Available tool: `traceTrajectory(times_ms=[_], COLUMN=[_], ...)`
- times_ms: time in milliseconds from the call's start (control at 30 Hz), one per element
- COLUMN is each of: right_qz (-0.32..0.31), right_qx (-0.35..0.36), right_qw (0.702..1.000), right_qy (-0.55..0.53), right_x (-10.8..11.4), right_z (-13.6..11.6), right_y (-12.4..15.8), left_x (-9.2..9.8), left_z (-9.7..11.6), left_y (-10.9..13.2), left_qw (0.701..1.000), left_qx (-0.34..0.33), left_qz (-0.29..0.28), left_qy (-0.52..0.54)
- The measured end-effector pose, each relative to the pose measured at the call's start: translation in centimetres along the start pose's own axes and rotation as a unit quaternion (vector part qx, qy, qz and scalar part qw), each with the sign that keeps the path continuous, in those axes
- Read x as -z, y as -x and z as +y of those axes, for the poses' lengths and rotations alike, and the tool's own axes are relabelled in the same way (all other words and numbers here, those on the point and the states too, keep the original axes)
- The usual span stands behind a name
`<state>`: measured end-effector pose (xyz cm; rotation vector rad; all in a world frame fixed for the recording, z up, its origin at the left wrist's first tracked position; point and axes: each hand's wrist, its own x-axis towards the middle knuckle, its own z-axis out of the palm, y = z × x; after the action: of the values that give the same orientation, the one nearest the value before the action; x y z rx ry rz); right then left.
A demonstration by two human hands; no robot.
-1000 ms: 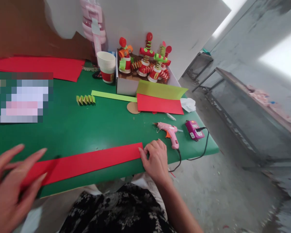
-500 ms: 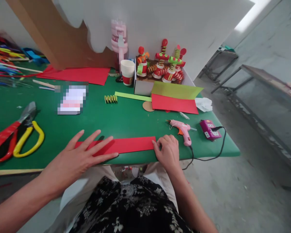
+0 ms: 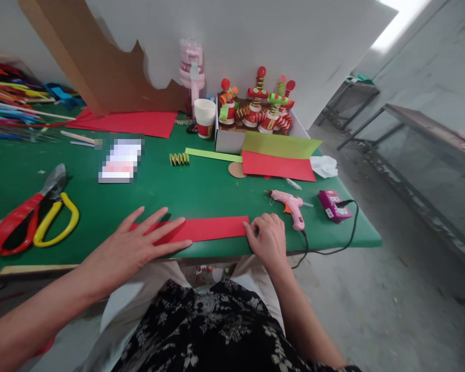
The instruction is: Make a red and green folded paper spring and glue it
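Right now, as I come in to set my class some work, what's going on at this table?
A person has the left hand spread over one part of a red paper strip on the green table. The right hand is at the strip's other end, fingers curled. A pink glue gun lies just beyond that hand, unheld, and scissors lie off to the left. Behind, paper-cup figures stand in a box.

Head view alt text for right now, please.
A person's left hand is spread over a red paper strip on a green table; the right hand rests at the strip's right end. A pink glue gun lies to the right, red-and-yellow-handled scissors left, and a box of paper-cup figures behind.
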<state>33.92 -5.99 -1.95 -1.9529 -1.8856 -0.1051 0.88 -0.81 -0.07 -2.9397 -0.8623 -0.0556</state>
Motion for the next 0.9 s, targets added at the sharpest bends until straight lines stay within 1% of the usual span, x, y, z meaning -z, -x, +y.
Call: traceTrajectory(times_ms=[100, 167, 233, 267, 300, 333, 367, 400, 433, 500, 600, 900], right_qz=[0.015, 0.064, 0.128, 0.145, 0.127, 0.081, 0.031, -0.013, -0.043, -0.073, -0.085, -0.087], right_qx=[-0.026, -0.043, -0.02, 0.02, 0.088, 0.157, 0.225, 0.266, 0.285, 0.293, 0.289, 0.268], right_qw=[1.0, 0.997, 0.991, 0.989, 0.986, 0.982, 0.97, 0.96, 0.954, 0.951, 0.952, 0.958], right_qy=[0.006, 0.002, -0.017, -0.033, -0.054, -0.073, -0.082, -0.084, -0.08, -0.068, -0.061, -0.06], right_x=[0.2, 0.7, 1.3, 1.5, 1.6, 1.6, 1.4, 1.1, 0.6, -0.3, -1.3, -1.5], right_z=[-0.2, -0.9, -2.3, -3.2, -4.1, -5.0, -5.9, -6.5, -7.0, -7.5, -7.4, -7.7], right_y=[0.2, 0.7, 1.6, 2.2, 2.8, 3.3, 3.8, 4.2, 4.4, 4.7, 4.7, 4.9], left_x=[-0.1, -0.3, -0.4, -0.5, -0.6, -0.6, -0.7, -0.8, -0.8, -0.9, -0.9, -0.5], left_z=[-0.1, -0.2, -0.3, -0.3, -0.4, -0.4, -0.4, -0.4, -0.4, -0.4, -0.4, -0.3], left_y=[-0.1, -0.1, 0.0, 0.0, 0.0, 0.0, 0.0, 0.0, 0.0, 0.0, -0.1, -0.2], left_qw=[1.0, 1.0, 1.0, 0.999, 0.999, 0.999, 0.999, 0.999, 0.999, 1.0, 1.0, 1.0], left_qx=[-0.008, -0.014, -0.019, -0.021, -0.021, -0.021, -0.021, -0.02, -0.019, -0.018, -0.019, -0.02], left_qz=[0.007, 0.016, 0.025, 0.026, 0.026, 0.027, 0.028, 0.027, 0.026, 0.025, 0.024, 0.017], left_qy=[0.001, 0.002, 0.002, 0.001, 0.0, 0.0, -0.001, -0.002, -0.002, -0.004, -0.006, 0.002])
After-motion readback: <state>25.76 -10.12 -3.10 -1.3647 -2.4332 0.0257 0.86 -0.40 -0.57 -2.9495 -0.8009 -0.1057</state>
